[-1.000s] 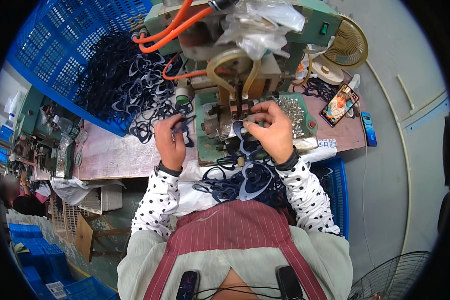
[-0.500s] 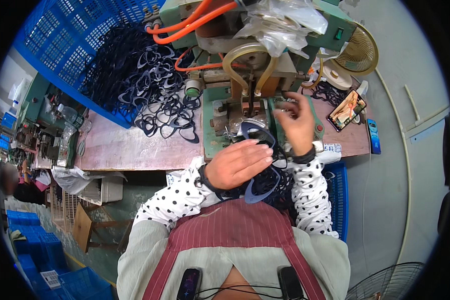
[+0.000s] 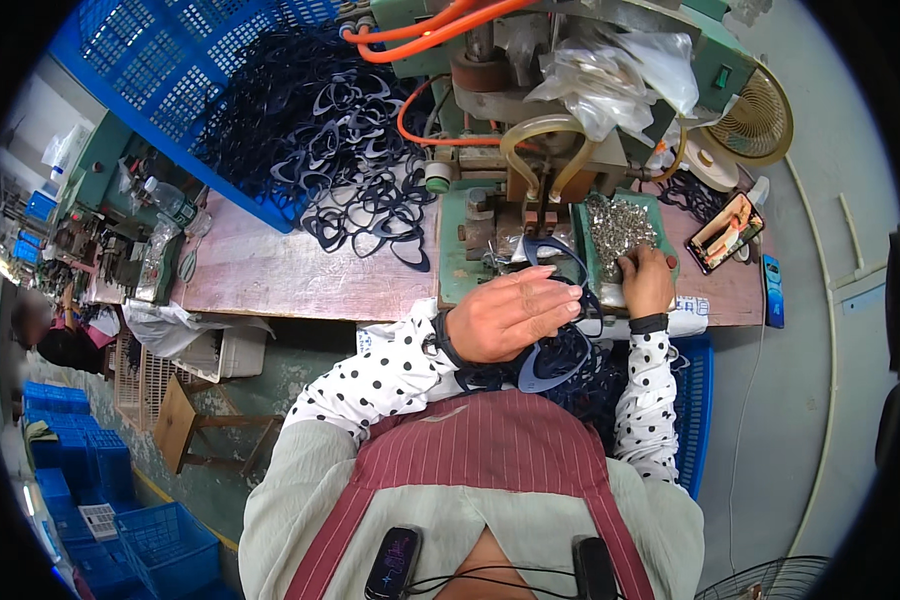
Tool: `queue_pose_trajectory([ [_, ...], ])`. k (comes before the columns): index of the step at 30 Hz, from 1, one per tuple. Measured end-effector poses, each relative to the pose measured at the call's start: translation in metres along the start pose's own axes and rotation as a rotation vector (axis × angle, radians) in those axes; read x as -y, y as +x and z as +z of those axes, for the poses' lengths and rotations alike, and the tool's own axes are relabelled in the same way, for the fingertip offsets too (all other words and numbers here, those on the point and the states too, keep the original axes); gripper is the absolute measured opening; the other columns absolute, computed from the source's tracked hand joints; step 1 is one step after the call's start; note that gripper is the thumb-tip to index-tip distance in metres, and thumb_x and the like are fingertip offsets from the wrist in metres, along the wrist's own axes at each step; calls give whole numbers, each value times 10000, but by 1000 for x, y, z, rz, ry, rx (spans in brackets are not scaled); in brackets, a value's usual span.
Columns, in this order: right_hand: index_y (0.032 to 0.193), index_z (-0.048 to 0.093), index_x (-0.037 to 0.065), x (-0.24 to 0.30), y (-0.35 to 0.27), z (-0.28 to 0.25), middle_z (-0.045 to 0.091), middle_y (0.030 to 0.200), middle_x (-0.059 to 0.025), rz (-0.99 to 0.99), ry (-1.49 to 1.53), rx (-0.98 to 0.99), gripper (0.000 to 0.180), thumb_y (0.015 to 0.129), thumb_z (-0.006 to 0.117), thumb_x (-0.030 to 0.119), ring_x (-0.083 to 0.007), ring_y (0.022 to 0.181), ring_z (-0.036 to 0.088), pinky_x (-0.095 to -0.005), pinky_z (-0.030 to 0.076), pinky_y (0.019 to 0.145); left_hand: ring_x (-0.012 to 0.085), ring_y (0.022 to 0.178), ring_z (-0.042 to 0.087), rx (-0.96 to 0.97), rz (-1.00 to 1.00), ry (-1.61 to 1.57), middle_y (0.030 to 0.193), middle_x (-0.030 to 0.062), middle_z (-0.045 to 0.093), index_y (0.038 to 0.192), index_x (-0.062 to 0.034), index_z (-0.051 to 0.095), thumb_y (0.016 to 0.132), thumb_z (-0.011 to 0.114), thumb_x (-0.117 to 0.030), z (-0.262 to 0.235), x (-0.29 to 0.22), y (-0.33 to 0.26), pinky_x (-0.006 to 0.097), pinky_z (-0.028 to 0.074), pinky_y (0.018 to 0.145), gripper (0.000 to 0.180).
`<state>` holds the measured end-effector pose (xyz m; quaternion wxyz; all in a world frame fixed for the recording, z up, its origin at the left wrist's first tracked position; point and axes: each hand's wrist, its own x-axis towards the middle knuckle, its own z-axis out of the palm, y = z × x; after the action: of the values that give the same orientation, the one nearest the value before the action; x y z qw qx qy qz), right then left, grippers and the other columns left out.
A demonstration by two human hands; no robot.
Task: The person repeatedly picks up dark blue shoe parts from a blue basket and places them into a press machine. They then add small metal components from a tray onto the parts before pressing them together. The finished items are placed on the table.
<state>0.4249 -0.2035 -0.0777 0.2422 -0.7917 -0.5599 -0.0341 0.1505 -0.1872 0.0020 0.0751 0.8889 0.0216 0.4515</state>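
My left hand (image 3: 510, 315) is in front of the press machine, fingers pressed together around a dark blue looped strap (image 3: 572, 262). The strap's upper part rises beside the machine's small clamping jaws (image 3: 541, 222). Another blue-grey loop (image 3: 548, 378) hangs below that hand, over a heap of dark straps. My right hand (image 3: 648, 280) reaches into the near edge of a green tray of small shiny metal pieces (image 3: 618, 230). Its fingers are drawn together at the pieces, and whatever lies between the fingertips is hidden.
A large blue crate (image 3: 150, 130) tips dark straps onto the pink tabletop (image 3: 270, 275) at left. Orange hoses (image 3: 430, 38) and plastic bags (image 3: 620, 85) hang above the machine. At right are a propped phone (image 3: 725, 233), a blue phone (image 3: 773, 290) and a fan (image 3: 755, 120).
My right hand has come down from beside the jaws to the tray, which now shows its metal pieces. My left hand stays at the strap. The whole view has shifted slightly.
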Motion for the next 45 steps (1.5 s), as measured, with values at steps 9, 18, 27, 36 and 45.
queue_pose_trajectory([
  [9, 856, 641, 64, 7, 5, 13, 605, 906, -136, -85, 199, -249, 165, 801, 692, 211, -365, 809, 609, -468, 489, 679, 255, 819, 633, -162, -85, 183, 860, 84, 662, 979, -93, 681, 801, 665, -68, -28, 36, -59, 388, 491, 725, 181],
  [18, 834, 665, 94, 6, 1, 5, 588, 880, -103, 47, 274, -224, 157, 762, 734, 214, -324, 837, 606, -441, 495, 693, 384, 878, 612, 290, -1120, 996, 1043, 213, 523, 1028, -100, 611, 751, 718, -280, -13, 126, -134, 438, 532, 698, 347],
  [27, 825, 679, 115, 0, -1, 12, 587, 844, -71, -85, 246, -301, 120, 751, 736, 191, -299, 853, 577, -415, 477, 695, 417, 771, 616, 421, -989, 751, 977, 220, 579, 920, -56, 580, 763, 621, -113, -26, 120, -162, 472, 513, 680, 172],
  [36, 908, 677, 87, 6, 10, -3, 664, 789, -108, -227, 205, -409, 117, 801, 642, 53, -321, 749, 600, -429, 477, 690, 433, 791, 592, 142, -910, 515, 832, 236, 629, 844, 13, 603, 862, 609, -114, -57, 88, -155, 477, 464, 679, 129],
  [45, 895, 669, 36, 48, 11, -29, 676, 803, -123, -176, 559, -291, 84, 817, 674, 68, -290, 695, 641, -340, 496, 632, 383, 811, 580, -215, -801, 484, 899, 167, 649, 1038, -10, 582, 874, 582, -19, -44, 31, -70, 443, 424, 712, 165],
])
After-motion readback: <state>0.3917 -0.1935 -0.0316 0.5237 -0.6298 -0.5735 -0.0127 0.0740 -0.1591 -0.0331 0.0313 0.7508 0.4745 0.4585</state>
